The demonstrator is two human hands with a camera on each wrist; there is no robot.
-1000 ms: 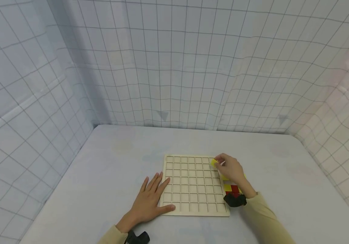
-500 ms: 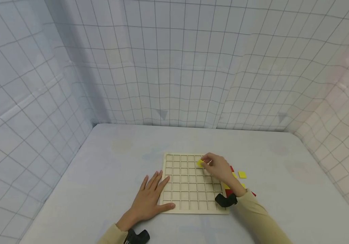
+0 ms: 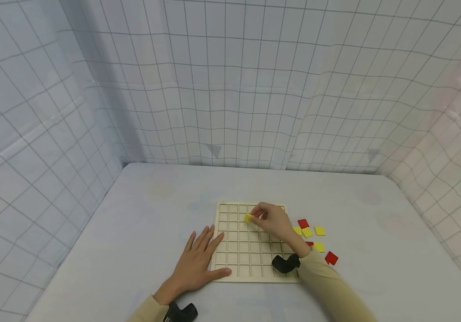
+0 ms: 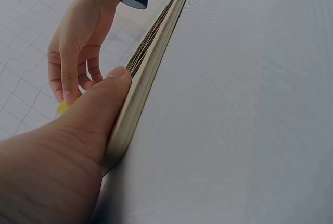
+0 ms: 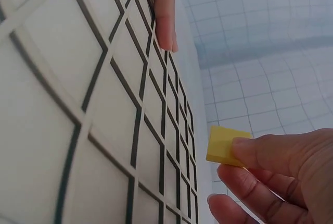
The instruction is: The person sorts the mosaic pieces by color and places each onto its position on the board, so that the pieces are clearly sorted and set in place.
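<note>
A pale wooden grid board (image 3: 244,247) with square cells lies on the table. My right hand (image 3: 274,220) pinches a yellow square tile (image 3: 248,217) between thumb and fingers over the board's far part. In the right wrist view the yellow tile (image 5: 227,146) appears held above the grid, apart from its surface. My left hand (image 3: 196,264) lies flat with spread fingers at the board's left edge, its thumb on the near left corner. The left wrist view shows that thumb (image 4: 99,101) resting on the board's rim.
Several loose tiles lie right of the board, among them a red tile (image 3: 303,223), a yellow tile (image 3: 319,230) and another red tile (image 3: 331,257). Some are partly hidden by the right forearm. Grid-patterned curtains (image 3: 230,89) surround the white table (image 3: 166,197).
My right hand has moved left across the far rows of the board with the yellow tile, uncovering more loose tiles at the right. The left hand has stayed in place.
</note>
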